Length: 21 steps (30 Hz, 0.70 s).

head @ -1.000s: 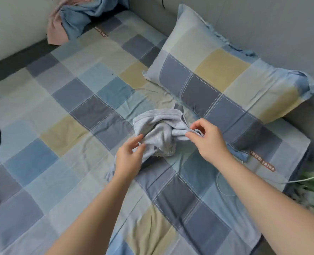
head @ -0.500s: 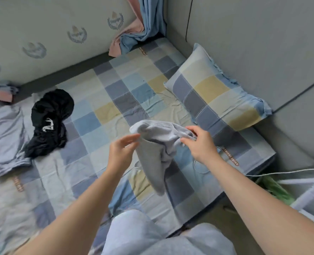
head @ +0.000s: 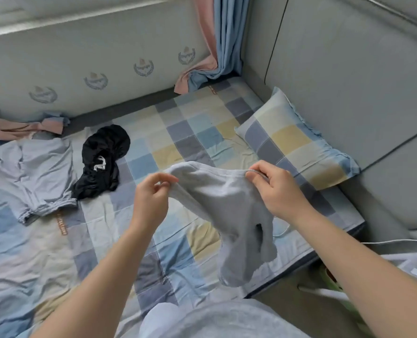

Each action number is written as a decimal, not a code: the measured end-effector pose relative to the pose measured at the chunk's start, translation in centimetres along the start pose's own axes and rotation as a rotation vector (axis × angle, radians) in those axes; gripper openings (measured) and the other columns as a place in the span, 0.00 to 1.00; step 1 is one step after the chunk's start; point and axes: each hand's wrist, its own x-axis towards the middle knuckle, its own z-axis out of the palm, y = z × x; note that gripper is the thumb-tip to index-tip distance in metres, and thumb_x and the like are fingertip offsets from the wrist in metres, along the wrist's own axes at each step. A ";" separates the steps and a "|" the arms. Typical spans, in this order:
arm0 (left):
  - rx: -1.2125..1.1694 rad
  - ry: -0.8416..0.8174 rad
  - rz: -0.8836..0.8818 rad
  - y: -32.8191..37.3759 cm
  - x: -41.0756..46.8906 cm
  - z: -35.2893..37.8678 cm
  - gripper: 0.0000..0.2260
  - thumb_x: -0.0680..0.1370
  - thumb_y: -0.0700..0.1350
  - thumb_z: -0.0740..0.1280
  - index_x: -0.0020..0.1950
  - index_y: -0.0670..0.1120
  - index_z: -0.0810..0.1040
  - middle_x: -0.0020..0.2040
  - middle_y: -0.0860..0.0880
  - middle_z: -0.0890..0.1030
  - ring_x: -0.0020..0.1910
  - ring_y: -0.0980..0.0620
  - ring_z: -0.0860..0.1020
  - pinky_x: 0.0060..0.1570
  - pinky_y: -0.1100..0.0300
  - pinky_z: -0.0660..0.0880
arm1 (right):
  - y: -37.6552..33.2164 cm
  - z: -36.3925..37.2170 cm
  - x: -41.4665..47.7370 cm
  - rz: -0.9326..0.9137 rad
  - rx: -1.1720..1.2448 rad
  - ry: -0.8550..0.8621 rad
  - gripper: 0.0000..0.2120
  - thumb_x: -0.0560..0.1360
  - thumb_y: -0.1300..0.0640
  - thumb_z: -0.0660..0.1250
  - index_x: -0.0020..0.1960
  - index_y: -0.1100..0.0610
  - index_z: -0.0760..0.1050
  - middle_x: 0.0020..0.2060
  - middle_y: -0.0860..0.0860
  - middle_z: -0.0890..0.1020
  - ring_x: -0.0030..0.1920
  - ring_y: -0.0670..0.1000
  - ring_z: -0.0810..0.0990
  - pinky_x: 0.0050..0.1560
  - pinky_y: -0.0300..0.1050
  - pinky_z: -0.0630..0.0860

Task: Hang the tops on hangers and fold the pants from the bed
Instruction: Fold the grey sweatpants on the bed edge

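A light grey garment point(head: 229, 211) hangs in the air above the bed, its lower part drooping toward the bed's near edge. My left hand point(head: 151, 198) pinches its upper left edge. My right hand point(head: 275, 189) grips its upper right edge, fingers curled over the hem. A crumpled black garment point(head: 102, 159) lies on the checked bedsheet point(head: 178, 142) to the left. A pale blue-grey garment point(head: 29, 172) lies spread at the far left of the bed.
A checked pillow point(head: 292, 140) lies against the grey padded headboard point(head: 349, 81) on the right. Pink and blue curtains point(head: 214, 45) hang in the far corner. A white cable point(head: 397, 241) runs off the bed's right side. White rails point(head: 332, 292) stand on the floor.
The grey garment has been lifted off the bed and stretched wider between both hands. The view has pulled back, so the black and blue-grey garments show.
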 end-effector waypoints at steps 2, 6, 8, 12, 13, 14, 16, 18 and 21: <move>0.023 0.017 0.062 0.6 -0.2 -2.4 0.21 0.79 0.31 0.61 0.41 0.56 0.83 0.46 0.50 0.80 0.32 0.62 0.74 0.33 0.72 0.69 | -2.4 1.0 -0.7 -0.039 0.018 -0.001 0.09 0.82 0.52 0.64 0.44 0.50 0.77 0.35 0.48 0.81 0.40 0.48 0.79 0.42 0.44 0.73; 0.110 -0.081 0.156 1.5 -1.5 -6.9 0.15 0.80 0.35 0.66 0.56 0.54 0.82 0.58 0.53 0.79 0.56 0.59 0.78 0.56 0.63 0.73 | -7.7 4.2 -2.3 -0.062 0.191 -0.044 0.09 0.80 0.57 0.68 0.42 0.48 0.79 0.38 0.46 0.83 0.39 0.39 0.79 0.42 0.29 0.72; 0.237 -0.177 0.179 1.5 -2.5 -8.8 0.17 0.78 0.41 0.71 0.65 0.54 0.79 0.69 0.53 0.74 0.70 0.53 0.71 0.69 0.53 0.68 | -9.9 6.1 -3.0 -0.065 0.277 -0.073 0.08 0.79 0.59 0.69 0.43 0.49 0.81 0.39 0.46 0.84 0.39 0.37 0.79 0.43 0.27 0.73; 0.365 -0.321 0.234 1.6 -5.3 -12.4 0.27 0.74 0.53 0.76 0.70 0.63 0.71 0.77 0.61 0.61 0.77 0.54 0.59 0.75 0.41 0.58 | -13.7 10.2 -3.7 -0.110 0.351 -0.135 0.09 0.78 0.61 0.70 0.45 0.48 0.83 0.41 0.46 0.86 0.41 0.38 0.82 0.45 0.29 0.75; 0.353 -0.363 0.248 1.5 -5.9 -13.2 0.29 0.73 0.54 0.76 0.71 0.66 0.69 0.77 0.63 0.60 0.78 0.54 0.57 0.75 0.41 0.57 | -14.7 11.3 -3.8 -0.120 0.362 -0.167 0.09 0.78 0.62 0.70 0.45 0.48 0.84 0.41 0.47 0.87 0.42 0.39 0.83 0.46 0.30 0.75; 0.336 -0.403 0.261 1.3 -6.5 -13.9 0.30 0.73 0.55 0.76 0.72 0.67 0.68 0.77 0.63 0.60 0.78 0.55 0.56 0.75 0.41 0.57 | -15.6 12.4 -4.0 -0.134 0.367 -0.200 0.10 0.77 0.62 0.70 0.45 0.48 0.84 0.42 0.46 0.87 0.43 0.40 0.83 0.47 0.30 0.76; 0.304 -0.440 0.307 0.9 -7.2 -15.1 0.30 0.73 0.56 0.76 0.73 0.64 0.69 0.76 0.62 0.66 0.77 0.57 0.60 0.75 0.43 0.59 | -17.3 14.3 -4.2 -0.169 0.370 -0.258 0.11 0.77 0.63 0.70 0.46 0.47 0.84 0.42 0.45 0.87 0.46 0.42 0.85 0.49 0.31 0.76; 0.322 -0.393 0.338 0.4 -7.7 -16.4 0.21 0.74 0.56 0.72 0.67 0.56 0.78 0.67 0.59 0.77 0.71 0.56 0.69 0.70 0.44 0.65 | -18.6 15.9 -4.4 -0.208 0.346 -0.293 0.10 0.77 0.62 0.71 0.45 0.47 0.84 0.41 0.44 0.87 0.45 0.42 0.84 0.48 0.31 0.76; 0.340 -0.271 0.273 -0.8 -8.9 -18.9 0.14 0.77 0.55 0.64 0.58 0.50 0.81 0.52 0.54 0.83 0.57 0.51 0.78 0.59 0.44 0.73 | -19.9 17.8 -4.8 -0.214 0.360 -0.309 0.03 0.75 0.60 0.74 0.46 0.53 0.84 0.39 0.48 0.86 0.42 0.43 0.83 0.45 0.32 0.76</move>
